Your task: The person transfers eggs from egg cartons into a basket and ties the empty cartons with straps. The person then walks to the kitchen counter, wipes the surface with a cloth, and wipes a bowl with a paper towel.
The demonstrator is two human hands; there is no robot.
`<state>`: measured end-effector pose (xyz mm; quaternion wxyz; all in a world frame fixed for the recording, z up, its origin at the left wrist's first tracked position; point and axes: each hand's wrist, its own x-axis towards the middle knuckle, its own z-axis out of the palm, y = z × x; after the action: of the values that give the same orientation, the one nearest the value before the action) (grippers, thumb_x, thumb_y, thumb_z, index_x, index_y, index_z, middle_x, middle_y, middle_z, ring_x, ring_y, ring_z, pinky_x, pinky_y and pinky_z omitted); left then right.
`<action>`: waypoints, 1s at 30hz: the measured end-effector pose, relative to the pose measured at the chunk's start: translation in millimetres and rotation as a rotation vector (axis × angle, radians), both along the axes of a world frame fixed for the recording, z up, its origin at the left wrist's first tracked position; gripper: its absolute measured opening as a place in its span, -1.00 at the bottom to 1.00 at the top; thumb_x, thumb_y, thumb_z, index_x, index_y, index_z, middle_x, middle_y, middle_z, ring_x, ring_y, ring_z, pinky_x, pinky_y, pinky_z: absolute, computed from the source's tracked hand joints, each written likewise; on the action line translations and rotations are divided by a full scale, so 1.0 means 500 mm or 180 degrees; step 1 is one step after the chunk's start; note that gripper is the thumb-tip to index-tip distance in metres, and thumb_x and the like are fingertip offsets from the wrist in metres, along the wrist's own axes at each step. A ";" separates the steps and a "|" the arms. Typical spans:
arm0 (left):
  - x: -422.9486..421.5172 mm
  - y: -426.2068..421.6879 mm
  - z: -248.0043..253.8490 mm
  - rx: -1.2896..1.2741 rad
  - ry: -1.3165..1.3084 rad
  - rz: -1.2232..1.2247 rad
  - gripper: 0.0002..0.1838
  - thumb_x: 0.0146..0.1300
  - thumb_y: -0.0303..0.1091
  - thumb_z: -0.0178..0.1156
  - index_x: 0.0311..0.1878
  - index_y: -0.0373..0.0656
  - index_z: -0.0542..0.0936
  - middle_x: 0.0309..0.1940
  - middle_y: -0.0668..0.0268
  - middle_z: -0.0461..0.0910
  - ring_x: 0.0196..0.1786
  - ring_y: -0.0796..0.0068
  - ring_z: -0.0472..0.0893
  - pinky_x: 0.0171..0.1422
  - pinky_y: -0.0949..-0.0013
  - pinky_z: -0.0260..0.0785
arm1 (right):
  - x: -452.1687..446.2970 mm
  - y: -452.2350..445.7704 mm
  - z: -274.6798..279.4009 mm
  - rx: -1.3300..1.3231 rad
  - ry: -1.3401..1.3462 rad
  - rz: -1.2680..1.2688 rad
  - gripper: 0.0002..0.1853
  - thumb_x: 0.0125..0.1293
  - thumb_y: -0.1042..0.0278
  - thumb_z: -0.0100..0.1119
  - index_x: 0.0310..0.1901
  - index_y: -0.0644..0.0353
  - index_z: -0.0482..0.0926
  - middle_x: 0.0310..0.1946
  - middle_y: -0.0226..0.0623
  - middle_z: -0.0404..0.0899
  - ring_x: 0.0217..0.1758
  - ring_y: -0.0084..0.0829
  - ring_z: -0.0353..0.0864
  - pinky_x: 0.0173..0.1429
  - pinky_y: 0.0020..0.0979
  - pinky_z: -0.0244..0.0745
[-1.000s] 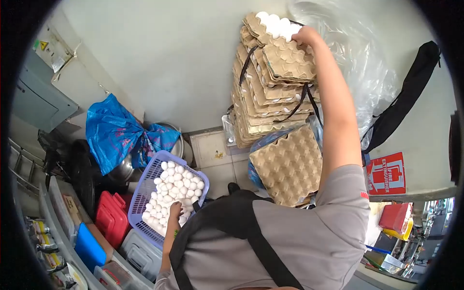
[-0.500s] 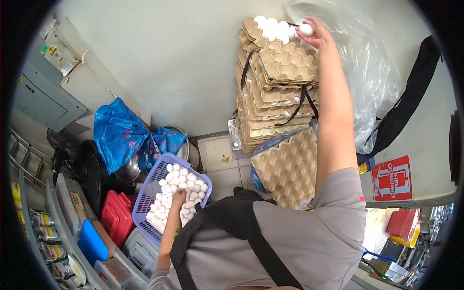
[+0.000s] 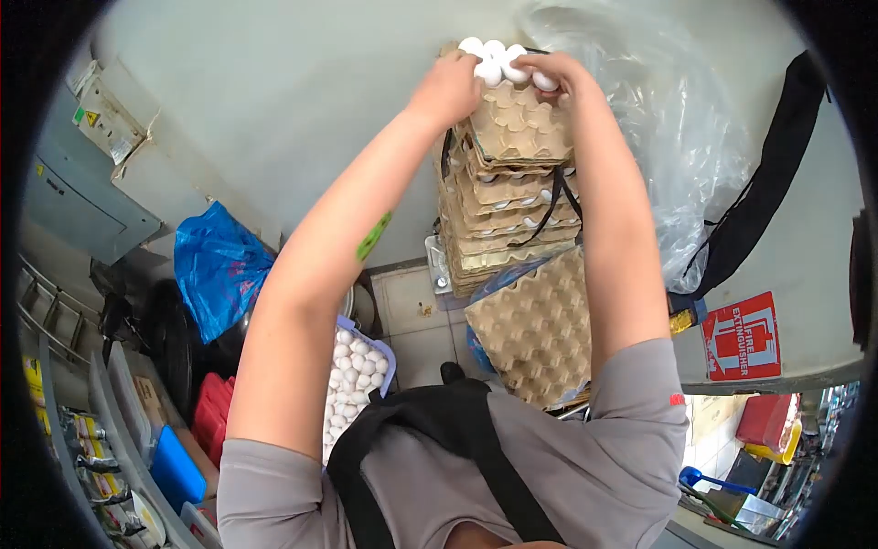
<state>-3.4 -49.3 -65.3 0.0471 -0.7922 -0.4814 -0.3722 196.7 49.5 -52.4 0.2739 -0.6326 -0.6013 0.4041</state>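
Note:
Both of my hands are at a cluster of white eggs [image 3: 494,51] on the top brown cardboard egg tray [image 3: 521,128] of a tall stack. My left hand [image 3: 448,89] is at the tray's left side, its fingers curled against an egg [image 3: 487,72]; part of its grip is hidden. On the right, my right hand [image 3: 562,73] closes around an egg [image 3: 545,81], its fingertips by the neighbouring eggs. Below my left arm, a purple basket [image 3: 390,366] full of white eggs is partly covered.
Beside the stack lies an egg tray [image 3: 530,320] with bare cups. Clear plastic sheeting [image 3: 677,156] hangs on the right, near a black strap-like bag [image 3: 768,183]. A blue bag [image 3: 215,265] and storage bins [image 3: 178,462] stand on the left.
My left hand has moved from the egg basket up to the top tray. My right hand, with an egg, has come lower and left onto the tray's eggs.

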 end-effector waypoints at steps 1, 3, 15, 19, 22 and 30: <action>0.016 0.014 0.007 0.0024 -0.0008 -0.0021 -0.64 0.09 -0.30 0.08 -0.02 -0.14 0.45 -0.13 0.08 0.46 0.00 0.11 0.43 0.07 0.21 0.30 | 0.022 -0.005 -0.002 -0.0152 0.1005 0.0049 -0.59 -0.10 0.15 0.31 -0.23 0.20 0.49 -0.22 -0.13 0.52 -0.57 -0.47 0.50 -0.60 -0.55 0.44; 0.048 0.037 0.019 -0.0544 0.0575 0.0191 -0.63 0.09 -0.34 0.05 0.01 -0.16 0.43 -0.07 0.07 0.43 0.06 0.13 0.41 0.10 0.19 0.31 | 0.067 -0.032 -0.013 -0.0096 0.2179 0.0300 -0.57 -0.04 0.17 0.26 -0.15 0.21 0.43 -0.24 -0.10 0.54 -0.55 -0.48 0.50 -0.60 -0.58 0.43; 0.059 0.127 0.028 -0.0753 0.1058 -0.0008 -0.49 -0.23 -0.33 0.37 -0.14 -0.06 0.38 -0.14 0.14 0.44 -0.07 0.11 0.47 -0.04 0.24 0.35 | 0.151 -0.027 0.019 0.0524 0.0034 0.0005 -0.69 0.15 0.30 0.11 -0.03 -0.12 0.45 -0.30 -0.27 0.48 -0.52 -0.45 0.51 -0.72 -0.48 0.37; 0.047 0.141 0.025 -0.0888 0.0792 0.0049 -0.48 -0.18 -0.28 0.36 -0.11 -0.08 0.37 -0.16 0.14 0.45 -0.09 0.18 0.49 -0.07 0.26 0.36 | 0.138 0.055 -0.019 0.0404 -0.1600 -0.0159 -0.47 -0.14 -0.04 0.34 -0.09 -0.01 0.53 -0.29 -0.25 0.55 -0.30 -0.28 0.54 -0.36 -0.28 0.45; 0.036 0.145 0.030 -0.1071 -0.0526 -0.0140 -0.51 -0.02 -0.26 0.28 -0.01 -0.12 0.35 -0.17 0.13 0.46 -0.08 0.22 0.49 -0.09 0.28 0.42 | 0.116 0.081 -0.028 0.0223 -0.2232 -0.0262 -0.25 -0.39 -0.27 0.41 -0.10 0.01 0.58 -0.12 -0.19 0.55 -0.12 -0.26 0.55 -0.02 -0.40 0.41; -0.001 0.199 0.032 -0.2203 -0.3693 -0.0334 -0.62 0.14 -0.19 0.09 -0.05 -0.22 0.42 -0.21 0.15 0.48 -0.26 0.26 0.56 -0.17 0.42 0.50 | 0.058 0.061 -0.004 0.0066 -0.3004 -0.0337 -0.35 -0.35 -0.24 0.41 -0.19 0.01 0.62 0.12 -0.22 0.33 0.10 -0.38 0.40 0.03 -0.35 0.40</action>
<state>-4.0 50.0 -49.1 -0.4933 -0.4559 -0.4811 -0.5634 225.7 80.2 -54.6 -0.0028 -0.7741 -0.6309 0.0519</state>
